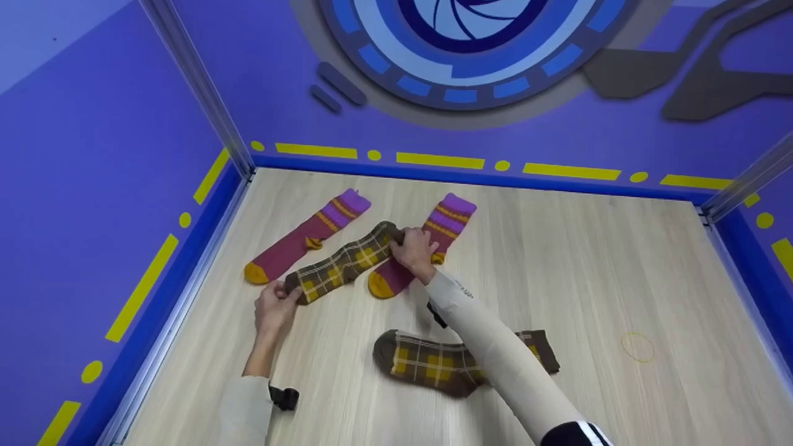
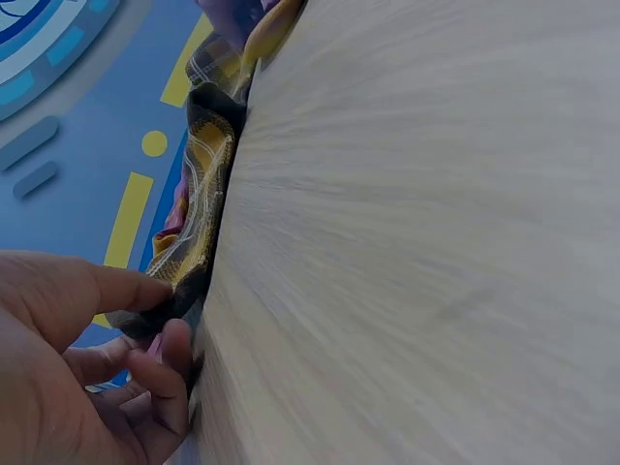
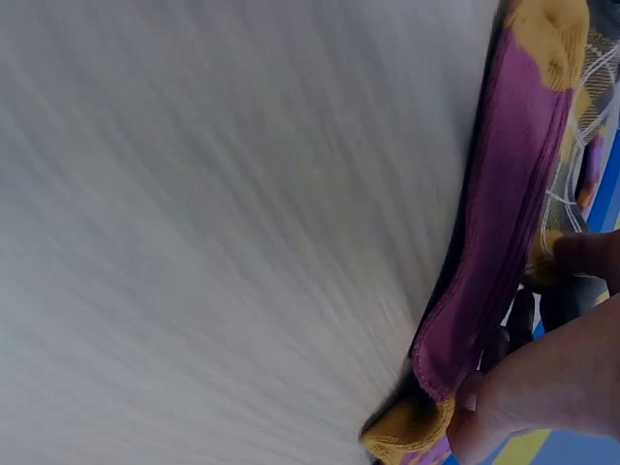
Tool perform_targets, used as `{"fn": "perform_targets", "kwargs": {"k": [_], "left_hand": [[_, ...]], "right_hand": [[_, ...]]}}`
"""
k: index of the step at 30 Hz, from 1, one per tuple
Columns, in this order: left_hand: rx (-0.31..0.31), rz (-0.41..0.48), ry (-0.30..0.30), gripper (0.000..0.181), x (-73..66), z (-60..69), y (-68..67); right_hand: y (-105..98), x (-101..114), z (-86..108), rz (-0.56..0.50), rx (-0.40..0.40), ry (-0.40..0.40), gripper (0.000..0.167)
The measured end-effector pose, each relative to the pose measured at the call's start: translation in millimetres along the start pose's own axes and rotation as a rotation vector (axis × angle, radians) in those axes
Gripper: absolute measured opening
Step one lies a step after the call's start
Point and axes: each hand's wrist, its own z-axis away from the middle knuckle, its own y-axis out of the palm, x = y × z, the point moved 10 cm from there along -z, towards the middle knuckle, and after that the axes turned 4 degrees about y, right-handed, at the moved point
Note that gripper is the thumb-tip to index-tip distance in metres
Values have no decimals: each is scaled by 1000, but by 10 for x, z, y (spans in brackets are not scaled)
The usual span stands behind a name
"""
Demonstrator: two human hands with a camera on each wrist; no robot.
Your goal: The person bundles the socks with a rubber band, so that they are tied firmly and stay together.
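A brown and yellow plaid sock (image 1: 347, 263) stretches diagonally between my two hands in the head view. My left hand (image 1: 274, 308) pinches its dark lower-left end between thumb and fingers, as the left wrist view also shows. At the upper-right end, my right hand (image 1: 414, 249) grips the dark part of the sock. Under and beside that hand lies a maroon sock (image 1: 451, 217) with purple stripes and a mustard toe, partly covered by the hand. Another maroon sock (image 1: 279, 254) of the same pattern lies just beyond the plaid one.
A second plaid sock (image 1: 433, 362) lies nearer me, partly hidden by my right forearm. A thin yellow rubber band (image 1: 638, 347) is on the wooden table (image 1: 588, 266) at the right. Blue panels (image 1: 111, 186) wall the table at the left, back and right.
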Motion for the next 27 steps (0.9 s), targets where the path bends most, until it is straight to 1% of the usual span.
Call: {"fn": "perform_targets", "kwargs": {"k": [3, 6, 7, 10, 13, 15, 18, 20, 22, 27], "left_hand": [[-5, 48, 4, 26, 0, 6, 8], [-16, 74, -4, 25, -1, -2, -10], [-17, 83, -10, 24, -3, -4, -22], [-23, 82, -31, 25, -4, 0, -72], [-24, 89, -42, 27, 5, 21, -131], [-28, 96, -41, 26, 7, 32, -164], [-26, 130, -35, 25, 7, 49, -182], [-12, 154, -36, 24, 8, 60, -176], [1, 172, -36, 24, 3, 76, -172], [19, 176, -21, 24, -55, 121, -177]], "right_hand": [[-72, 45, 45, -100, -44, -61, 29], [-163, 103, 78, -205, -94, -130, 27], [-184, 118, 85, -240, -96, -145, 26], [-266, 153, 98, -285, -111, -163, 26], [-316, 168, 108, -327, -80, -153, 33], [-360, 179, 112, -333, -69, -156, 34], [-432, 179, 132, -355, -53, -168, 29], [-488, 166, 152, -371, -45, -181, 24], [-528, 134, 182, -407, -19, -182, 22], [-642, 38, 273, -441, 8, -180, 19]]}}
